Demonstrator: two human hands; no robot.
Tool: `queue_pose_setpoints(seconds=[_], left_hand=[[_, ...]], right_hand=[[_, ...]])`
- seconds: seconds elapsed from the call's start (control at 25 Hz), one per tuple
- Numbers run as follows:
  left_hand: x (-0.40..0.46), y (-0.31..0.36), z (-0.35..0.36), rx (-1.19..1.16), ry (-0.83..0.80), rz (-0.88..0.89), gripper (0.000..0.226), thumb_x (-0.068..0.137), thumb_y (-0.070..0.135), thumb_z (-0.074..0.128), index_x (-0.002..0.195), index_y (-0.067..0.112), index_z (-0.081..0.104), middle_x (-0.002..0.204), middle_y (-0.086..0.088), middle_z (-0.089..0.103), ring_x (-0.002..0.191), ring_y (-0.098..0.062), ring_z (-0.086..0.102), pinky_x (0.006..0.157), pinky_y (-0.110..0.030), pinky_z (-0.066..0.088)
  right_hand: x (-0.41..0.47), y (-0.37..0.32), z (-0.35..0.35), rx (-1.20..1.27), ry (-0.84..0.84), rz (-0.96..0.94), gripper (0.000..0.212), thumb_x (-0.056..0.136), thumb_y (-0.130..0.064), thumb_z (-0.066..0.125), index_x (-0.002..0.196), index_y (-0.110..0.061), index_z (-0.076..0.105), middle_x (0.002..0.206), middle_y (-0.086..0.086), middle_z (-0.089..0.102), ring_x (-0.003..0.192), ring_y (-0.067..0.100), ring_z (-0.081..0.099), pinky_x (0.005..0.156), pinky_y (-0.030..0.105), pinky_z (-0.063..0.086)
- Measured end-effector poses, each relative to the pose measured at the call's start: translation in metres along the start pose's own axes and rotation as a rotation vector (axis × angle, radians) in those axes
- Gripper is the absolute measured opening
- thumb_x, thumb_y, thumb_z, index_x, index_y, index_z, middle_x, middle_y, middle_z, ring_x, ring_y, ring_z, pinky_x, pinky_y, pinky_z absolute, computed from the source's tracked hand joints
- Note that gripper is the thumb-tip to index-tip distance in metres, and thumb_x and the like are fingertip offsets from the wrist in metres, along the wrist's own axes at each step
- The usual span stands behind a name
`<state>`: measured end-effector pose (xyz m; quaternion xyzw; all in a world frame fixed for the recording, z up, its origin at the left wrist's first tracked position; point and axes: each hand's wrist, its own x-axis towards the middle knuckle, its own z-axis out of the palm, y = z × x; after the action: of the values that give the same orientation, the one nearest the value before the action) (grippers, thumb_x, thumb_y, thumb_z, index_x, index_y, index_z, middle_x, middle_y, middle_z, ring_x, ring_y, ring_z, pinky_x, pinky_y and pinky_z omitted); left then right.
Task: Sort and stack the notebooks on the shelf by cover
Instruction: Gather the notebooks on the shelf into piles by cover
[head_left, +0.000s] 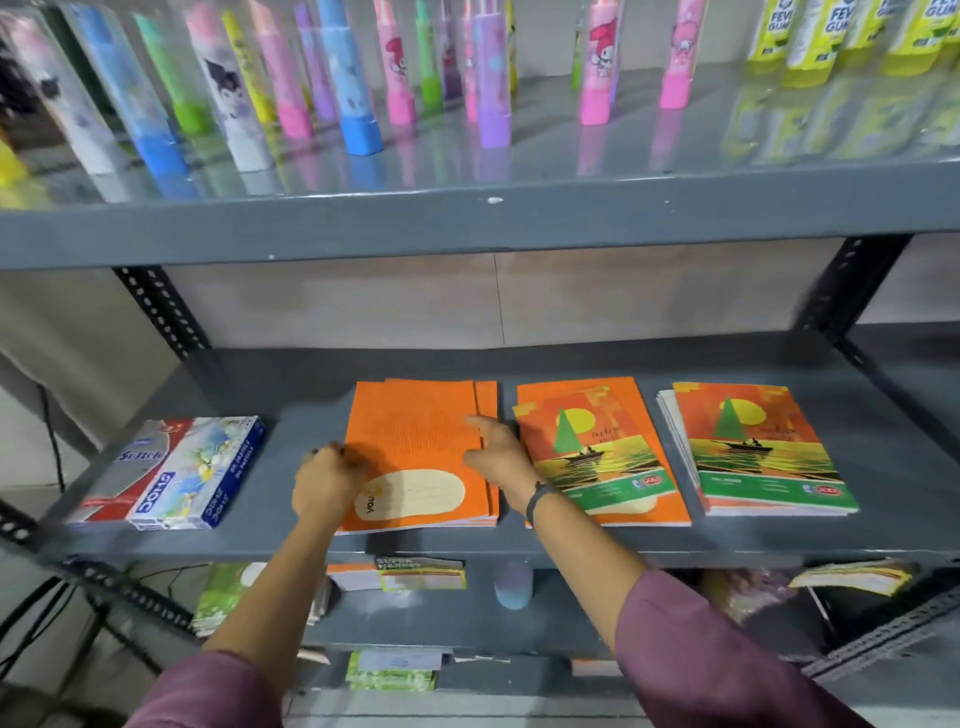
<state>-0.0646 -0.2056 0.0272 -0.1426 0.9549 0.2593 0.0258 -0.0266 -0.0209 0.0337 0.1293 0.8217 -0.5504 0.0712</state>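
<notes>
A stack of plain orange notebooks (415, 441) lies on the grey middle shelf (291, 540). My left hand (324, 483) grips the stack's left edge with curled fingers. My right hand (498, 457) presses against its right edge, fingers spread over the top cover. Right of it lies a pile (597, 452) with a sailboat-sunset cover on top and orange covers showing beneath. Farther right sits a second sailboat-cover stack (758, 452), its lower books fanned out to the left.
Oil pastel boxes (176, 473) lie at the shelf's left end. The upper shelf holds several pastel tubes (358, 78) and yellow gum bottles (831, 36). Black slotted posts (161, 312) frame the bay. More notebooks and packets (421, 574) lie on the shelves below.
</notes>
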Motion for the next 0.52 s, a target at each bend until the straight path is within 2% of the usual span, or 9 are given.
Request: queue_pose_setpoints(seconds=[0.08, 0.12, 0.16, 0.2, 0.24, 0.28, 0.36, 0.4, 0.52], left_hand=[[-0.011, 0.011, 0.004, 0.091, 0.226, 0.093, 0.034, 0.084, 0.021, 0.051, 0.116, 0.009, 0.057, 0.122, -0.021, 0.053, 0.114, -0.040, 0.047, 0.092, -0.048, 0.039], [-0.019, 0.023, 0.009, 0.045, 0.316, 0.214, 0.034, 0.084, 0.017, 0.052, 0.116, 0.010, 0.057, 0.122, -0.020, 0.055, 0.112, -0.040, 0.048, 0.092, -0.048, 0.040], [-0.031, 0.039, 0.015, -0.049, 0.325, 0.354, 0.033, 0.083, 0.014, 0.053, 0.115, 0.009, 0.058, 0.119, -0.019, 0.057, 0.109, -0.039, 0.051, 0.091, -0.046, 0.041], [-0.043, 0.059, 0.028, -0.173, 0.251, 0.476, 0.031, 0.083, 0.012, 0.054, 0.113, 0.008, 0.059, 0.117, -0.019, 0.060, 0.107, -0.037, 0.053, 0.091, -0.044, 0.043], [-0.056, 0.078, 0.042, -0.308, 0.099, 0.536, 0.030, 0.082, 0.011, 0.055, 0.112, 0.007, 0.060, 0.114, -0.018, 0.062, 0.105, -0.035, 0.056, 0.091, -0.042, 0.045], [-0.071, 0.097, 0.054, -0.451, -0.100, 0.520, 0.031, 0.081, 0.012, 0.056, 0.112, 0.005, 0.060, 0.113, -0.018, 0.064, 0.104, -0.034, 0.059, 0.090, -0.041, 0.046], [-0.097, 0.126, 0.075, -0.620, -0.393, 0.355, 0.039, 0.080, 0.020, 0.056, 0.115, 0.002, 0.057, 0.111, -0.013, 0.065, 0.107, -0.033, 0.060, 0.089, -0.038, 0.047], [-0.106, 0.136, 0.082, -0.601, -0.462, 0.276, 0.040, 0.082, 0.022, 0.056, 0.117, 0.003, 0.054, 0.110, -0.011, 0.064, 0.109, -0.031, 0.059, 0.088, -0.034, 0.046], [-0.112, 0.146, 0.100, -0.502, -0.431, 0.166, 0.034, 0.085, 0.020, 0.054, 0.117, 0.009, 0.053, 0.116, -0.013, 0.063, 0.110, -0.031, 0.057, 0.089, -0.032, 0.045]], right_hand=[[-0.004, -0.001, -0.017, -0.091, 0.162, -0.046, 0.054, 0.088, -0.002, 0.055, 0.139, -0.014, 0.043, 0.136, 0.009, 0.055, 0.113, 0.028, 0.060, 0.087, 0.028, 0.049], [-0.007, 0.001, -0.031, -0.168, 0.285, -0.063, 0.050, 0.089, -0.007, 0.055, 0.138, -0.014, 0.045, 0.130, 0.010, 0.058, 0.116, 0.030, 0.059, 0.088, 0.027, 0.047], [-0.009, 0.007, -0.046, -0.272, 0.419, -0.073, 0.048, 0.089, -0.012, 0.056, 0.136, -0.013, 0.047, 0.128, 0.011, 0.059, 0.119, 0.031, 0.056, 0.091, 0.029, 0.046], [-0.011, 0.016, -0.062, -0.378, 0.531, -0.058, 0.046, 0.089, -0.017, 0.057, 0.134, -0.013, 0.049, 0.130, 0.012, 0.058, 0.122, 0.032, 0.051, 0.096, 0.033, 0.044], [-0.012, 0.028, -0.077, -0.468, 0.603, -0.013, 0.046, 0.088, -0.020, 0.058, 0.133, -0.013, 0.050, 0.132, 0.013, 0.056, 0.125, 0.034, 0.047, 0.100, 0.037, 0.041], [-0.012, 0.042, -0.090, -0.523, 0.616, 0.055, 0.047, 0.087, -0.022, 0.058, 0.132, -0.013, 0.050, 0.133, 0.014, 0.055, 0.126, 0.035, 0.044, 0.101, 0.041, 0.040], [-0.016, 0.065, -0.107, -0.532, 0.511, 0.192, 0.050, 0.085, -0.024, 0.059, 0.133, -0.015, 0.048, 0.136, 0.015, 0.053, 0.128, 0.037, 0.041, 0.102, 0.044, 0.039], [-0.017, 0.072, -0.112, -0.517, 0.445, 0.228, 0.053, 0.085, -0.026, 0.059, 0.136, -0.017, 0.045, 0.138, 0.015, 0.050, 0.130, 0.037, 0.039, 0.104, 0.045, 0.038], [-0.018, 0.085, -0.114, -0.514, 0.422, 0.189, 0.058, 0.084, -0.027, 0.062, 0.138, -0.019, 0.043, 0.140, 0.012, 0.049, 0.132, 0.036, 0.036, 0.106, 0.043, 0.035]])
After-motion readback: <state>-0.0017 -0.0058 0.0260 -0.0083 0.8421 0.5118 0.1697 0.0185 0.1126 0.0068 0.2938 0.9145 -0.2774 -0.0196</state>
